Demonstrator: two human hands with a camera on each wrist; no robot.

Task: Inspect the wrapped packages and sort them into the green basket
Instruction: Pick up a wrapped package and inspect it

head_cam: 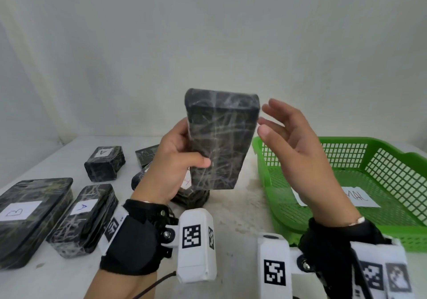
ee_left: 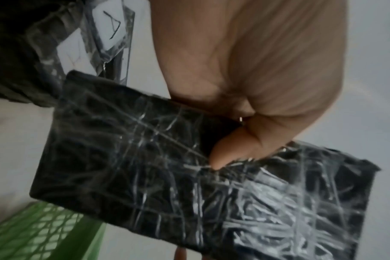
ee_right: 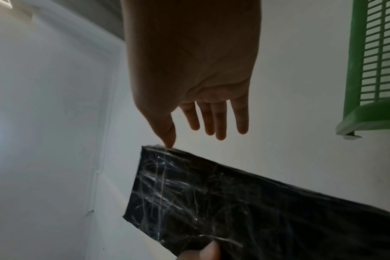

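Observation:
A black package wrapped in clear film [head_cam: 220, 141] stands upright in the air at the middle of the head view. My left hand [head_cam: 178, 160] grips its lower left side, thumb across the front; the left wrist view shows that thumb on the package [ee_left: 156, 167]. My right hand [head_cam: 288, 137] hovers just right of the package's upper edge, fingers straight and spread, holding nothing. In the right wrist view the right hand [ee_right: 203, 112] hangs over the package [ee_right: 234, 202], its thumb tip at the top corner. The green basket [head_cam: 392, 236] sits at the right with a white paper label inside.
Several more wrapped black packages lie on the white table at the left: a large one labelled B [head_cam: 30, 215], one labelled A [head_cam: 85, 215], a smaller A one [head_cam: 105, 162] and a pile [head_cam: 191, 194] behind my left hand. A white wall stands behind.

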